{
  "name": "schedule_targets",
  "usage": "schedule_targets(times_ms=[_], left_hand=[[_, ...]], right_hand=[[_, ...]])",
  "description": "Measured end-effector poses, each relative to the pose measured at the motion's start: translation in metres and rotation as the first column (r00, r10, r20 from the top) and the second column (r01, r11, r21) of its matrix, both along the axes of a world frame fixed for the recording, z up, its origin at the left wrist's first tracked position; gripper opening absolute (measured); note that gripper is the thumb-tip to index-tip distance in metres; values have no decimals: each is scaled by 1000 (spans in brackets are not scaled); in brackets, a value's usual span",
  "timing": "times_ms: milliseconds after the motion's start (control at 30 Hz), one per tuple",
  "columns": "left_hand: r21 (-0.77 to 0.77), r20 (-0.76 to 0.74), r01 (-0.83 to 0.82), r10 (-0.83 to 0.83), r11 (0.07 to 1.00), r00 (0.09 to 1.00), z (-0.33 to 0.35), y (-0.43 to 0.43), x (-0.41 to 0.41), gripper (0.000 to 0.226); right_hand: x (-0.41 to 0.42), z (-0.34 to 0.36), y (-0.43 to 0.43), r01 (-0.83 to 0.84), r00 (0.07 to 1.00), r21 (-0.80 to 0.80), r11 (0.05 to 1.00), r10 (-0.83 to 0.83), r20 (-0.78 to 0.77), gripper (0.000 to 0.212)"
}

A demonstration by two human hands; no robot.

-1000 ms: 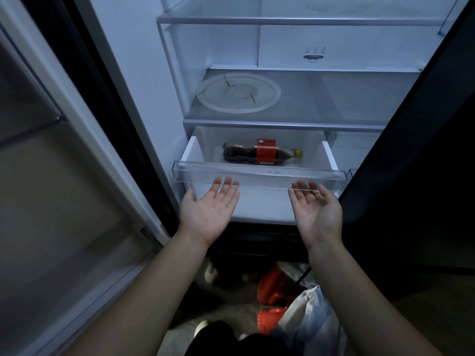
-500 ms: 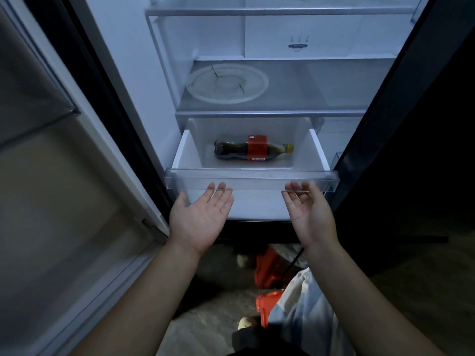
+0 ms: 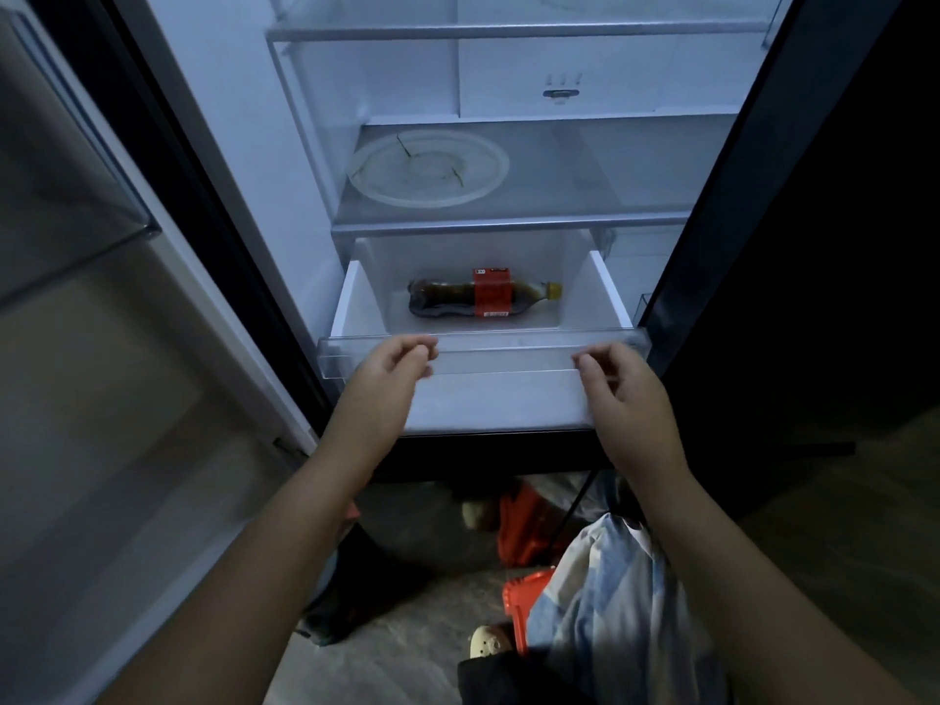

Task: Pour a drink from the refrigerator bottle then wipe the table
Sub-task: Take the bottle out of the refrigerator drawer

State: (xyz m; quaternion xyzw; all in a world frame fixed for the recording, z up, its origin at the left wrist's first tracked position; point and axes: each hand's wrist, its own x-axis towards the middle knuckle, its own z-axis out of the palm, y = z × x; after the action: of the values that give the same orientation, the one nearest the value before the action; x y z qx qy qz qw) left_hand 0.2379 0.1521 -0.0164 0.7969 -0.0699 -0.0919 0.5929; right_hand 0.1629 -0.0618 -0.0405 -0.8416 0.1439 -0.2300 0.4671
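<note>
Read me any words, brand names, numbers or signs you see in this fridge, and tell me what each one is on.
Red label on the bottle in the drawer: print there, too blurred to read.
White strip at the label's lower edge: too small to read.
Three marks above the fitting on the back wall: too small to read.
No text can be quoted.

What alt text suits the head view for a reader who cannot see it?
A dark drink bottle lies on its side in a pulled-out refrigerator drawer. The left hand and right hand, loosely curled, are at its clear front.
</note>
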Motion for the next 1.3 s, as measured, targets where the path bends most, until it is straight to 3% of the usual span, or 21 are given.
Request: schedule_targets(times_ms=[33, 100, 200, 400, 500, 567, 700, 767, 833, 933, 1100, 1300], left_hand=[[183, 174, 7, -40, 983, 984, 0, -1, 3, 23], [538, 409, -33, -227, 842, 884, -2, -2, 11, 38], [739, 416, -49, -398, 671, 818, -5, -9, 22, 51], [782, 390, -47, -428, 622, 815, -5, -23, 53, 53], [800, 372, -62, -412, 597, 832, -7, -22, 74, 51], [821, 339, -50, -415, 569, 844, -12, -21, 82, 50], [813, 381, -115, -372, 571, 846, -23, -21, 84, 43], [800, 394, -135, -343, 584, 853, -25, -23, 85, 44], [789, 413, -155, -327, 594, 850, -25, -23, 84, 48], [774, 437, -182, -304, 607, 847, -25, -23, 82, 49], [765, 447, -197, -285, 613, 848, -24, -23, 81, 53], [756, 442, -185, -281, 628, 852, -23, -21, 80, 52]], right_hand=[[4, 5, -2, -30, 999, -183, 983, 38, 39, 10], [18, 13, -5, -97, 993, -411, 907, 117, 25, 14], [43, 21, -8, -155, 987, -497, 854, 159, -34, 18], [75, 12, -16, -271, 951, -595, 756, 114, -289, 32], [77, 2, -16, -250, 950, -738, 627, 12, -313, 38], [77, 1, -17, -261, 945, -751, 606, 1, -328, 39], [86, 4, -19, -338, 910, -680, 651, 43, -412, 37], [97, 10, -22, -380, 890, -568, 730, 122, -440, 36], [115, 16, -26, -435, 874, -499, 749, 217, -436, 40], [158, 19, -28, -506, 837, -489, 710, 267, -478, 52], [234, -2, -24, -674, 645, -457, 581, 161, -747, 75], [278, -34, -29, -722, 602, -431, 542, 185, -777, 97]])
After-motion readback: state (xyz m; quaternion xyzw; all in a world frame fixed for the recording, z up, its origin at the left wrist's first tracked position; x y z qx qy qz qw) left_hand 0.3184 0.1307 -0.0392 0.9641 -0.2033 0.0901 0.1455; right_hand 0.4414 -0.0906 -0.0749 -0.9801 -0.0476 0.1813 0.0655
